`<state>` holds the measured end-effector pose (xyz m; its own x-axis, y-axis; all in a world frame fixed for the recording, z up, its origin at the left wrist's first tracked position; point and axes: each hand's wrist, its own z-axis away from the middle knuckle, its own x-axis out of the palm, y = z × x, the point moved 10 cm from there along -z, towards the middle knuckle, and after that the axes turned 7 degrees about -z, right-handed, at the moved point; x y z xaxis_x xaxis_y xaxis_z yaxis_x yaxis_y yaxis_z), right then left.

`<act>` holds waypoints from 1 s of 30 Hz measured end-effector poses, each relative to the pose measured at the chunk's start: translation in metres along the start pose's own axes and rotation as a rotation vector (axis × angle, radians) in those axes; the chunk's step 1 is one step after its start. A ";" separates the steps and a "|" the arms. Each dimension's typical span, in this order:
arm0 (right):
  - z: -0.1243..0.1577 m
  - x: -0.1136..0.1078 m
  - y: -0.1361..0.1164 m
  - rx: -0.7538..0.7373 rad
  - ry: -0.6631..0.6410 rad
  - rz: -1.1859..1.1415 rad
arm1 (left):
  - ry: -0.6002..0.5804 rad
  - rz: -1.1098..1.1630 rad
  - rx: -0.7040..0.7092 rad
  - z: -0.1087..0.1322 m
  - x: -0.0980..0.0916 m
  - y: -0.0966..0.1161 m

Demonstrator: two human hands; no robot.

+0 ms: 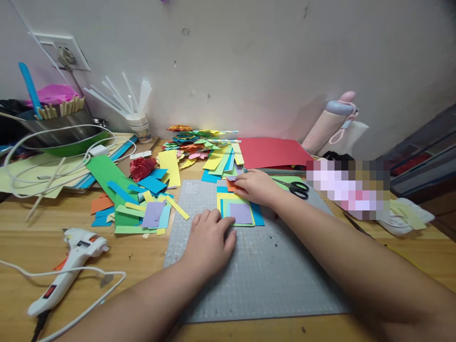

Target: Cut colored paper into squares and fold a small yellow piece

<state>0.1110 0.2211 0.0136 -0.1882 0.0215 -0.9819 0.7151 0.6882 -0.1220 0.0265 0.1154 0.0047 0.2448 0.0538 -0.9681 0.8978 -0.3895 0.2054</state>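
Observation:
My left hand (210, 240) rests on the grey cutting mat (256, 285), thumb and index finger apart. Its index fingertip touches the lower left of a purple paper square (241, 213). That square lies on top of yellow, green and blue paper pieces (259, 216). At the far edge of this stack, the fingers of my right hand (258, 186) are closed on a small orange paper piece (232, 186). A pale purple corner shows beside these fingertips, and the fingers partly hide both. Black-handled scissors (298, 190) lie just right of my right wrist.
Paper scraps (142, 197) are heaped left of the mat, near a white glue gun (76, 266) and its cord. Behind are paper flowers (192, 142), red paper (274, 152), a cup (139, 127) of white sticks, and a pink bottle (329, 123). A metal bowl (67, 128) stands at left.

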 end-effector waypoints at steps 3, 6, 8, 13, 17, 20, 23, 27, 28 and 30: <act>-0.005 -0.001 0.011 0.062 0.001 0.010 | 0.004 0.003 -0.004 0.000 0.000 -0.001; -0.009 -0.007 0.028 0.153 0.052 0.008 | 0.010 0.009 -0.005 0.000 -0.001 -0.001; -0.009 -0.012 0.038 0.212 0.113 0.003 | 0.008 0.015 -0.005 0.001 -0.001 -0.001; -0.008 -0.018 0.042 0.255 0.252 -0.030 | 0.004 0.019 -0.002 0.001 0.000 -0.001; -0.009 -0.019 0.043 0.247 0.277 -0.076 | 0.012 0.016 -0.004 0.001 -0.001 -0.002; -0.010 -0.012 0.048 0.236 0.215 -0.145 | 0.017 0.015 0.002 0.001 -0.002 -0.001; -0.008 -0.005 0.054 0.256 0.168 -0.215 | 0.020 0.012 0.006 0.002 -0.002 -0.001; -0.003 -0.007 0.052 0.293 0.199 -0.255 | 0.021 0.011 0.008 0.003 -0.002 0.000; -0.002 -0.012 0.050 0.295 0.231 -0.257 | 0.021 0.011 0.007 0.003 -0.001 0.000; 0.002 -0.027 0.047 0.299 0.326 -0.257 | 0.021 0.015 0.007 0.003 -0.002 -0.001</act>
<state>0.1511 0.2510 0.0343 -0.5491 0.1364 -0.8245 0.7707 0.4642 -0.4365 0.0243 0.1130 0.0060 0.2658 0.0671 -0.9617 0.8916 -0.3966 0.2188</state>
